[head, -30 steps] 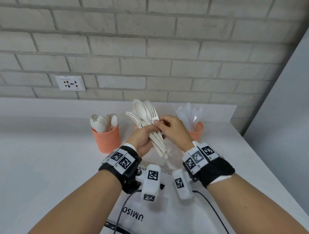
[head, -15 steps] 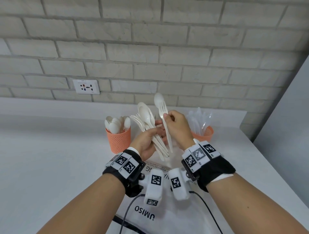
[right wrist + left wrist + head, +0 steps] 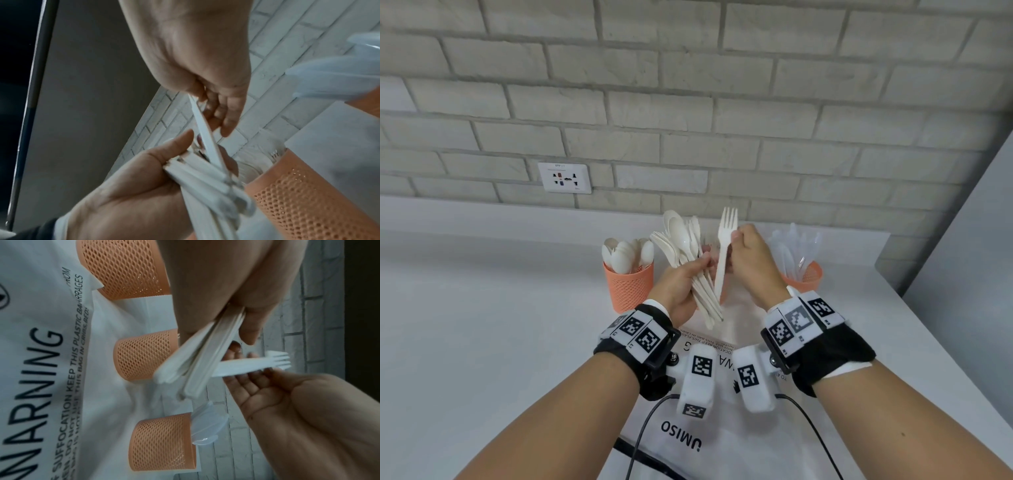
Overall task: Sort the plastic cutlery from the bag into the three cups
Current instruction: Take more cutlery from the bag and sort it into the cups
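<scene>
Left hand (image 3: 681, 284) gripping a fanned bundle of white plastic cutlery (image 3: 688, 253), right hand (image 3: 751, 260) pinching one white plastic fork (image 3: 723, 253) upright above three orange mesh cups (image 3: 628, 284) on the white bench (image 3: 482, 325).

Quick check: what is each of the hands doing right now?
Left hand: grips a bundle of white cutlery.
Right hand: pinches a single white fork.

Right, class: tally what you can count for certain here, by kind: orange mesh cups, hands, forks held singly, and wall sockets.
Orange mesh cups: 3
Hands: 2, left hand and right hand
Forks held singly: 1
Wall sockets: 1
Total: 7
</scene>
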Demonstrator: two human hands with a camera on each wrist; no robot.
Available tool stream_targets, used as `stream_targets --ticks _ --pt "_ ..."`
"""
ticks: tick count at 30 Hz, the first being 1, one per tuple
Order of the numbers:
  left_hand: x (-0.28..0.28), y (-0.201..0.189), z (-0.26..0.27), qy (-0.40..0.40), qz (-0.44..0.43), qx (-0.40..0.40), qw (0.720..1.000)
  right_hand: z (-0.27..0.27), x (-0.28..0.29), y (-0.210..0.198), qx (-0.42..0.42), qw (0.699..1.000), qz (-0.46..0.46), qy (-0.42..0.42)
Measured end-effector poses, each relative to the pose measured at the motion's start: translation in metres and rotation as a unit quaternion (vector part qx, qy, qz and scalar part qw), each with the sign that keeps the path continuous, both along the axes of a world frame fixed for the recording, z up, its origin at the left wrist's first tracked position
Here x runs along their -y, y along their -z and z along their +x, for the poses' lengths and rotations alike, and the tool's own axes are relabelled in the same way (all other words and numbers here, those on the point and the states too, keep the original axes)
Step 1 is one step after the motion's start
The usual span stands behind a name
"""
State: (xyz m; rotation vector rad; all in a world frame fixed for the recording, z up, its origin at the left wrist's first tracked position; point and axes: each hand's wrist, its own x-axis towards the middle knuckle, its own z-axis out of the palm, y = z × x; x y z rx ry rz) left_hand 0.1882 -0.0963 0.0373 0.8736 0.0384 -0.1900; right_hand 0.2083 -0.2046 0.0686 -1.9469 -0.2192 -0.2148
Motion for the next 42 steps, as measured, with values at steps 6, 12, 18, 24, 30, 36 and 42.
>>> stream_targets --ticks 6,12,18,24,30,36,42 --pt "0.004 0.001 0.000 -0.001 0.019 0.003 1.000 -0.007 -0.001 -0.006 -0.004 0.997 0.062 -0.049" --pt "0.005 -0.001 -0.005 0.033 0.059 0.026 0.997 -0.007 0.000 0.001 -0.007 0.998 0.040 -0.052" --pt "0.004 0.001 -0.007 0.047 0.052 0.020 0.997 -0.004 0.000 0.004 -0.007 0.997 0.026 -0.069" --pt "-0.001 0.001 -0.011 0.057 0.013 0.004 0.998 0.000 -0.001 0.008 -0.020 0.998 0.049 -0.046" --pt "0.001 -0.003 -0.012 0.042 0.068 0.022 0.997 -0.005 -0.006 0.013 -0.002 0.995 0.070 -0.076" --pt "0.000 -0.003 -0.013 0.028 0.079 0.028 0.996 -0.004 -0.008 0.016 0.015 0.995 0.082 -0.048" --pt "-0.004 -0.002 -0.006 -0.015 0.041 0.010 0.999 0.001 -0.006 0.010 0.011 0.994 0.099 -0.044"
